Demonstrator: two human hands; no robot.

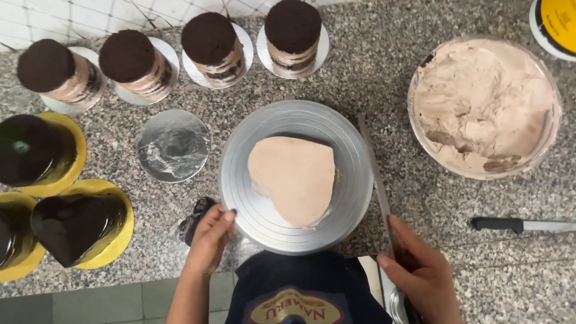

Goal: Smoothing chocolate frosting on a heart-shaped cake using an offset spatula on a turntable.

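A heart-shaped cake [294,178] coated in pale brown frosting sits on a round silver turntable [348,157]. My left hand [210,240] rests on the turntable's near left rim, fingers curled against it. My right hand [420,270] grips the handle end of a long flat metal spatula [373,171], whose blade runs along the turntable's right side, apart from the cake.
A large bowl of brown frosting [483,105] stands at the right. A black-handled knife [522,225] lies near it. Several tall layered chocolate cakes [211,45] line the back. Dark glazed cakes on gold boards [75,227] and a bare silver board [173,146] are at the left.
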